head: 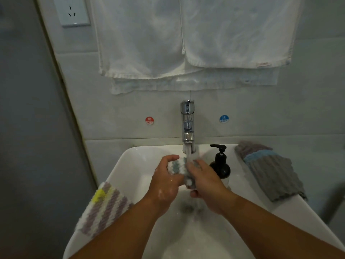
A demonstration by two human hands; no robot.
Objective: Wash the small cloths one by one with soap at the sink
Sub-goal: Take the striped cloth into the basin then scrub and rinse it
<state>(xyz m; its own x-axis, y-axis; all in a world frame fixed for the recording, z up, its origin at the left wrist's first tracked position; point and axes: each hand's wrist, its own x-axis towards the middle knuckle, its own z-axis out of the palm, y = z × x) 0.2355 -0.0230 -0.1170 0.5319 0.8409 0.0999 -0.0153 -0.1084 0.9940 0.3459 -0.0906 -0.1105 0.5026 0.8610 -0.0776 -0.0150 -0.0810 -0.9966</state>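
Two grips clasping striped cloth [177, 165] under tap [188, 124], left hand [164, 184], right hand [207, 186], soap bottle [220, 166] beside

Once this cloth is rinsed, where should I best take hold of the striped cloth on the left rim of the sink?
Probably pinch the striped cloth at its yellow corner, coming from above with the left hand. It lies flat across the sink rim, so only an edge or corner offers something to lift.
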